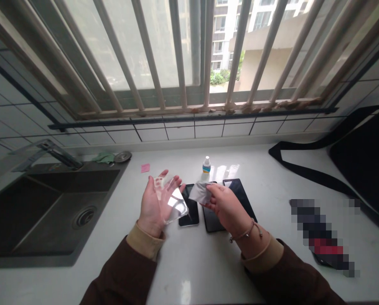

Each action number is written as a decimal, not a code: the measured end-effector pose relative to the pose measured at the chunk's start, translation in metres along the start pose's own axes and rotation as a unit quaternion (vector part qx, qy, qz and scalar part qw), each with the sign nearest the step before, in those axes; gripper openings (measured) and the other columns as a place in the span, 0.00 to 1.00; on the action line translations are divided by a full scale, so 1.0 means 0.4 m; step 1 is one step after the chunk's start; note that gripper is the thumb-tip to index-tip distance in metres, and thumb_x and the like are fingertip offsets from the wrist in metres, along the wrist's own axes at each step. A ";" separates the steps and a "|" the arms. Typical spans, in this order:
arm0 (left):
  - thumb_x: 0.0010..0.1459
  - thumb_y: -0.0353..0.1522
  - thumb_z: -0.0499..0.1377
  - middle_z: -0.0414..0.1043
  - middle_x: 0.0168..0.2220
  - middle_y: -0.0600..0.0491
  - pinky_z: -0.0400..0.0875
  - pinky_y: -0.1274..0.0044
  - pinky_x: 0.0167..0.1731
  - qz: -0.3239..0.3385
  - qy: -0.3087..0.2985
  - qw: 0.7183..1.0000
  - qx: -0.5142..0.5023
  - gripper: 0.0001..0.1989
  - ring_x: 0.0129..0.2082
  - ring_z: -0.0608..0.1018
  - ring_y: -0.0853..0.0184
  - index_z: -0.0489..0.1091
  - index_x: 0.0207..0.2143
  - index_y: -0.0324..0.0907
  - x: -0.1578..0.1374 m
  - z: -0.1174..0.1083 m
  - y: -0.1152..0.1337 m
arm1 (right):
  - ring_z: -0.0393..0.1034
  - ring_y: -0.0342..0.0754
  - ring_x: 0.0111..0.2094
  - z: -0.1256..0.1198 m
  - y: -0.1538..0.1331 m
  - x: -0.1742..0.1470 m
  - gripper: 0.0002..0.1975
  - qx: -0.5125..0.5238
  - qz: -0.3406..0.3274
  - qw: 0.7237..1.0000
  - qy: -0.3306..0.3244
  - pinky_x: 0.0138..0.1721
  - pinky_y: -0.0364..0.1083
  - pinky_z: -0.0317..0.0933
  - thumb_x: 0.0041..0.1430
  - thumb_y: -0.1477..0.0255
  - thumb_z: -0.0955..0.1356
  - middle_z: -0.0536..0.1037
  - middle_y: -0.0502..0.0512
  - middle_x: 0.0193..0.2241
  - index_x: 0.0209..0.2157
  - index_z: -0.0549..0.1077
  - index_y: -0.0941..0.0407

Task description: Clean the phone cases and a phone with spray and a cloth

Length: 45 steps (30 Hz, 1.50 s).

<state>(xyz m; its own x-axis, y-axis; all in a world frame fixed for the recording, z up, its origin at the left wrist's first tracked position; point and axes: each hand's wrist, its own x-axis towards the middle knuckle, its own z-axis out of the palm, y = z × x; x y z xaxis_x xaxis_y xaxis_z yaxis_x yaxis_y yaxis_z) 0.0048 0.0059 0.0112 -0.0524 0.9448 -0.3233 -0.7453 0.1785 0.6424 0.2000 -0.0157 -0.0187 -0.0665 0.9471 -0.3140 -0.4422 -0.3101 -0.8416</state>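
A clear phone case (176,204) lies across the palm of my left hand (153,207), with my fingers behind it and curled at its edge. In my right hand (223,202) a small grey cloth (200,193) is pinched between thumb and fingers, a short way to the right of the case. Below my hands a black phone (189,214) rests on the counter. Two more dark phone-like devices, one (212,222) partly under my right hand and one (240,195) farther right, lie beside it. Behind them stands a small white bottle (206,165) with a coloured label.
At the left is a dark sink (62,212) with a faucet (62,154), a green cloth (105,157) and a metal strainer (123,156). A pink sticky note (145,168) lies on the white counter (113,271). To the right are a black bag (364,148) with a strap and a blurred-out object (323,237).
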 end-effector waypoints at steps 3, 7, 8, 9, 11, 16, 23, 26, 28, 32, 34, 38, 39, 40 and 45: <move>0.75 0.47 0.50 0.80 0.48 0.35 0.79 0.56 0.53 -0.071 -0.058 0.995 0.048 0.24 0.47 0.85 0.53 0.72 0.58 0.39 -0.015 0.005 -0.016 | 0.82 0.55 0.47 -0.008 -0.008 0.002 0.19 -0.003 -0.095 0.995 0.040 0.49 0.54 0.77 0.60 0.58 0.75 0.86 0.61 0.47 0.47 0.82 0.55; 0.75 0.49 0.49 0.80 0.48 0.33 0.81 0.62 0.49 -0.149 -0.130 0.974 0.114 0.28 0.44 0.85 0.54 0.73 0.58 0.35 -0.037 0.009 -0.046 | 0.80 0.59 0.55 -0.014 -0.016 -0.023 0.16 -0.210 -0.302 0.927 0.079 0.61 0.60 0.72 0.70 0.63 0.71 0.85 0.60 0.52 0.54 0.83 0.53; 0.75 0.49 0.49 0.80 0.47 0.34 0.81 0.64 0.48 -0.165 -0.148 0.968 0.120 0.29 0.42 0.85 0.55 0.74 0.56 0.35 -0.040 0.008 -0.054 | 0.79 0.59 0.57 -0.014 -0.012 -0.028 0.15 -0.271 -0.350 0.894 0.067 0.64 0.60 0.70 0.71 0.66 0.69 0.84 0.59 0.55 0.55 0.83 0.52; 0.75 0.49 0.49 0.80 0.47 0.36 0.81 0.65 0.47 -0.179 -0.162 0.963 0.121 0.28 0.41 0.85 0.56 0.75 0.55 0.35 -0.043 0.008 -0.062 | 0.78 0.59 0.60 -0.015 -0.006 -0.030 0.16 -0.324 -0.388 0.862 0.042 0.66 0.60 0.68 0.72 0.70 0.68 0.83 0.58 0.58 0.57 0.82 0.51; 0.76 0.48 0.48 0.81 0.46 0.39 0.81 0.67 0.46 -0.195 -0.175 0.958 0.113 0.27 0.41 0.84 0.59 0.77 0.52 0.37 -0.046 0.005 -0.075 | 0.74 0.57 0.65 -0.015 0.014 -0.025 0.21 -0.405 -0.429 0.807 -0.034 0.69 0.60 0.66 0.70 0.77 0.66 0.79 0.57 0.62 0.59 0.81 0.49; 0.77 0.46 0.47 0.82 0.49 0.37 0.81 0.69 0.47 -0.173 -0.140 0.968 0.112 0.27 0.46 0.84 0.58 0.79 0.51 0.36 -0.041 0.001 -0.088 | 0.71 0.54 0.67 -0.017 0.057 0.004 0.27 -0.494 -0.445 0.737 -0.124 0.70 0.57 0.66 0.69 0.84 0.62 0.76 0.61 0.65 0.64 0.76 0.55; 0.76 0.47 0.49 0.83 0.43 0.35 0.83 0.67 0.45 -0.092 -0.017 0.988 0.121 0.28 0.42 0.86 0.57 0.77 0.52 0.32 -0.012 -0.004 -0.068 | 0.84 0.52 0.48 0.007 0.026 -0.038 0.19 -0.531 -0.422 0.706 -0.203 0.53 0.49 0.76 0.71 0.80 0.64 0.86 0.59 0.49 0.56 0.79 0.52; 0.77 0.48 0.47 0.82 0.44 0.36 0.84 0.68 0.45 -0.075 0.016 0.990 0.114 0.29 0.41 0.86 0.58 0.75 0.54 0.33 0.000 -0.008 -0.049 | 0.80 0.48 0.31 0.014 0.012 -0.066 0.16 -0.566 -0.395 0.686 -0.232 0.36 0.43 0.72 0.71 0.79 0.64 0.86 0.56 0.35 0.52 0.80 0.53; 0.77 0.47 0.47 0.82 0.44 0.37 0.84 0.68 0.47 -0.057 0.024 0.993 0.101 0.28 0.41 0.86 0.59 0.75 0.54 0.32 0.004 -0.011 -0.034 | 0.78 0.48 0.27 0.016 0.005 -0.081 0.17 -0.576 -0.386 0.675 -0.254 0.32 0.43 0.69 0.71 0.78 0.64 0.85 0.56 0.32 0.53 0.80 0.53; 0.77 0.46 0.48 0.82 0.43 0.36 0.84 0.69 0.46 -0.030 0.016 0.995 0.089 0.28 0.42 0.86 0.58 0.75 0.54 0.30 0.005 -0.010 -0.009 | 0.75 0.47 0.26 0.018 -0.014 -0.103 0.16 -0.535 -0.348 0.709 -0.301 0.33 0.43 0.67 0.68 0.78 0.65 0.83 0.52 0.28 0.47 0.83 0.50; 0.76 0.46 0.48 0.83 0.43 0.36 0.84 0.69 0.43 -0.047 0.012 0.995 0.086 0.28 0.40 0.86 0.58 0.75 0.55 0.31 0.003 -0.007 -0.002 | 0.72 0.45 0.24 0.019 -0.026 -0.107 0.12 -0.489 -0.310 0.754 -0.310 0.32 0.43 0.65 0.65 0.77 0.67 0.80 0.49 0.25 0.41 0.84 0.50; 0.76 0.47 0.49 0.82 0.43 0.35 0.84 0.67 0.42 -0.082 -0.040 0.993 0.078 0.29 0.39 0.86 0.57 0.75 0.57 0.30 -0.005 -0.001 0.000 | 0.71 0.44 0.27 0.016 -0.041 -0.087 0.09 -0.283 -0.185 0.913 -0.228 0.30 0.43 0.67 0.68 0.68 0.68 0.79 0.49 0.28 0.37 0.81 0.54; 0.76 0.47 0.49 0.82 0.44 0.35 0.83 0.67 0.43 -0.087 -0.062 0.992 0.074 0.30 0.39 0.86 0.57 0.75 0.57 0.30 -0.007 -0.001 -0.001 | 0.73 0.45 0.29 0.014 -0.042 -0.076 0.10 -0.201 -0.143 0.951 -0.185 0.31 0.44 0.69 0.68 0.65 0.68 0.80 0.50 0.30 0.38 0.80 0.54; 0.76 0.47 0.48 0.82 0.44 0.34 0.83 0.66 0.45 -0.090 -0.083 0.990 0.070 0.30 0.40 0.86 0.56 0.75 0.57 0.30 -0.009 -0.001 -0.002 | 0.75 0.46 0.31 0.011 -0.042 -0.065 0.10 -0.114 -0.103 0.979 -0.133 0.32 0.45 0.72 0.67 0.62 0.69 0.81 0.51 0.33 0.40 0.79 0.54; 0.76 0.49 0.45 0.81 0.47 0.34 0.79 0.60 0.53 -0.082 -0.152 0.983 0.066 0.33 0.46 0.84 0.53 0.74 0.59 0.31 -0.018 -0.001 -0.004 | 0.80 0.50 0.42 -0.003 -0.034 -0.017 0.16 0.088 -0.045 0.995 0.017 0.39 0.47 0.77 0.60 0.60 0.76 0.84 0.57 0.45 0.46 0.80 0.54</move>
<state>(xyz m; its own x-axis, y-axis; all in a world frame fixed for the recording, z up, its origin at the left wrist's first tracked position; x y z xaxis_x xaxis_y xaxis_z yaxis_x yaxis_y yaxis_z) 0.0062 -0.0014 0.0125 0.2767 0.9354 -0.2202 -0.6334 0.3498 0.6902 0.2076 -0.0182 -0.0056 0.0105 0.9662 -0.2576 -0.5952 -0.2010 -0.7780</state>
